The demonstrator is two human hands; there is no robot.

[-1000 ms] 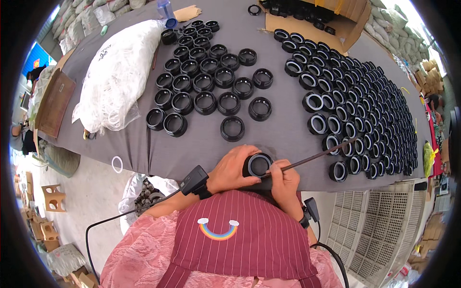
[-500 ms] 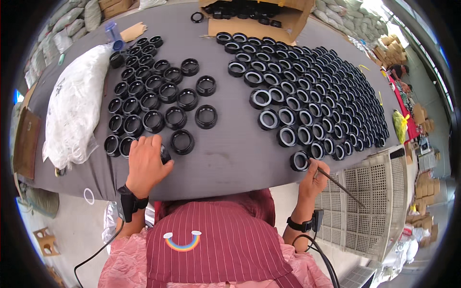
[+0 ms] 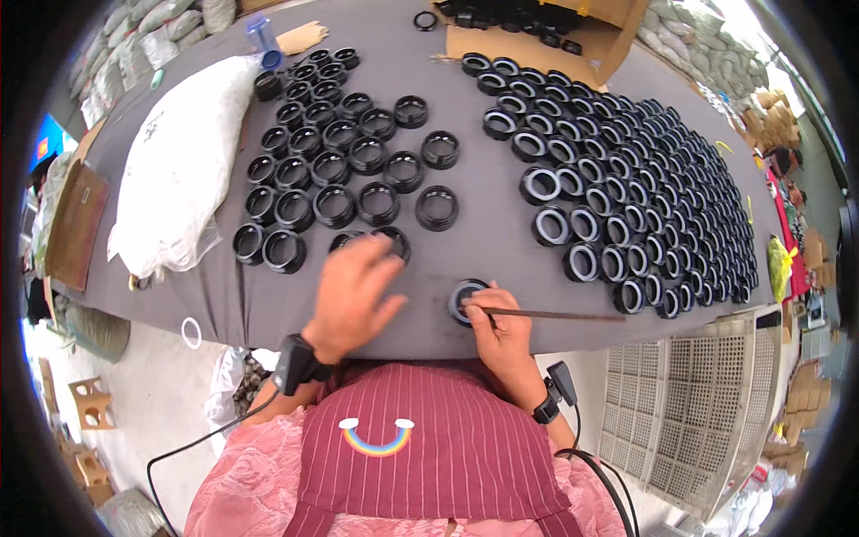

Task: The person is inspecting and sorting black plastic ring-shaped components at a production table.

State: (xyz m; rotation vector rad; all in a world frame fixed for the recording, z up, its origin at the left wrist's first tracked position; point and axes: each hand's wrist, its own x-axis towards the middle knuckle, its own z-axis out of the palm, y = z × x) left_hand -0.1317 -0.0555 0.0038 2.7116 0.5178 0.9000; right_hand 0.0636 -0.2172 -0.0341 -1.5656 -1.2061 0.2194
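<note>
Leaning over the near edge of the grey cloth-covered table (image 3: 501, 224), the person has both hands down on the work. The right hand (image 3: 501, 327) is closed around a thin, dark metal rod (image 3: 546, 314), which lies almost level and sticks out to the person's right. The rod's near end meets a black plastic ring with a pale inner liner (image 3: 465, 300); that ring sits flat on the cloth at the table's near edge, touching the right fingers. The left hand (image 3: 353, 295) lies spread, palm down and holding nothing, its fingertips reaching two black threaded plastic rings (image 3: 376, 242) just beyond it. Those two belong to the near end of a loose cluster of open black rings (image 3: 335, 152) on the left half of the table. On the right half, closely packed rows of black rings with pale liners (image 3: 626, 188) spread wide. A bulging white plastic sack (image 3: 179, 170) lies along the left edge.
</note>
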